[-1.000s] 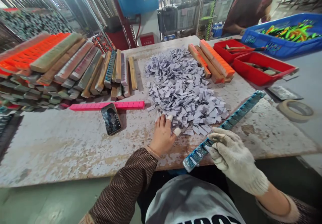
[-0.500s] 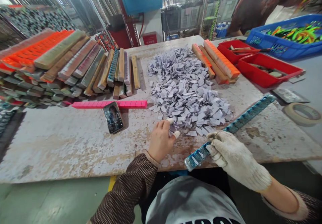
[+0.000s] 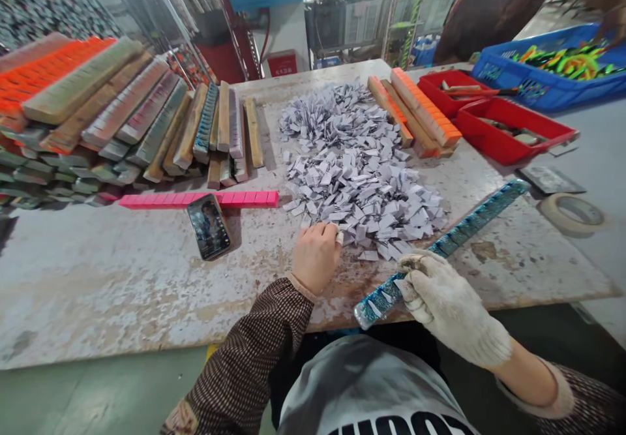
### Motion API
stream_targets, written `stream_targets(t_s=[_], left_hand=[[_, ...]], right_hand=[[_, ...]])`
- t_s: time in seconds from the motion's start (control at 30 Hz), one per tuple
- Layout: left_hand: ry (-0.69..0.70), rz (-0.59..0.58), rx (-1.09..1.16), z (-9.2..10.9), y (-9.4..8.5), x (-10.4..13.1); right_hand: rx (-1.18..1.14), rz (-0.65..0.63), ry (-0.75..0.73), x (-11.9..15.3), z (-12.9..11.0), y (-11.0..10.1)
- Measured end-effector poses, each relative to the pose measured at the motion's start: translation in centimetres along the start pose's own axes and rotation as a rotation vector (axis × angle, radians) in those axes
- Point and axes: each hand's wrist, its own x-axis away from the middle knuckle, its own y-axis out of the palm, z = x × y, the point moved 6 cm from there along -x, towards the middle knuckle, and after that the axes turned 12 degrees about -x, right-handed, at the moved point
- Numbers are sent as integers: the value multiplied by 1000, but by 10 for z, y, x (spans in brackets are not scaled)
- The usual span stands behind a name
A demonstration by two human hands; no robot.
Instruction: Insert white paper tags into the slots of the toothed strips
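The blue patterned strip (image 3: 440, 249) lies slantwise across the near right part of the desk (image 3: 122, 285), its near end jutting past the desk edge and its far end pointing toward the red trays. The right hand (image 3: 447, 304), in a white knit glove, is wrapped around the strip close to that near end, fingers closed over it with the thumb on top. The left hand (image 3: 317, 255) is bare, with pale tape on some fingertips; it rests on the near edge of the heap of small grey-white paper tags (image 3: 357, 167), fingers curled in among the nearest tags. Whether they pinch a single tag cannot be told. The two hands are near each other but apart.

The heap spreads up the middle of the desk. Just left of the left hand a phone (image 3: 208, 226) lies face up, touching a pink strip (image 3: 195, 199) that runs flat behind it. Further left, a tall stack of strips (image 3: 112, 122) in orange, brown, grey and blue fans out. Beyond the heap, some orange strips (image 3: 420, 112) lie side by side next to two red trays (image 3: 508, 148), and behind these stands a blue crate (image 3: 538, 89) with bright green and orange pieces. A roll of tape (image 3: 570, 213) lies flat at the right. Another person (image 3: 484, 17) in dark clothing is bent over at the far right.
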Motion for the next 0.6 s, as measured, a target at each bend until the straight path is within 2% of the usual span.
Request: stream_targets(t_s=[0.07,0.13,0.27,0.4,0.5,0.6], left_hand=[[-28,22,53,-7,-2,6],[-87,59,229,-14,-5,14],[-272,34,875,-25,0,33],[-379,-50,1325,-11,8,51],[-372,-80,1452,10,7,64],[-257,47,1326,26,-9,75]], right_hand=[[56,-50,-13,-5,-4,3],[96,-107,-15,-10,-6,7],[75,-180,-2,-14,-5,11],[-21,-180,-1,-6,6,6],[-140,-108,30,-3,12,-5],[-253,41,93,-9,5,-16]])
